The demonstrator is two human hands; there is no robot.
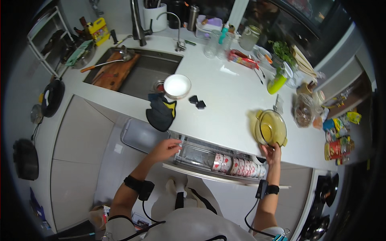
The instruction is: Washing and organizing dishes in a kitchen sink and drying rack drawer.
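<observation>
My right hand [272, 155] grips the near edge of an amber glass bowl [270, 128] with small side handles, over the right part of the countertop. Just in front of me a drawer [193, 156] is pulled out. Bowls with a red-and-white pattern [241, 167] stand on edge in a row in its right part. My left hand [164, 149] hovers by the drawer's left end, holding nothing, its fingers slightly apart. Whether it touches the drawer side I cannot tell.
A white bowl [177, 86] sits by the sink [147, 75], where a wooden cutting board [116, 70] and a ladle [102, 64] lie. A dark cloth item [161, 114] hangs over the counter's front edge. Glass jars [212, 45] and a green spray bottle [279, 79] stand further back.
</observation>
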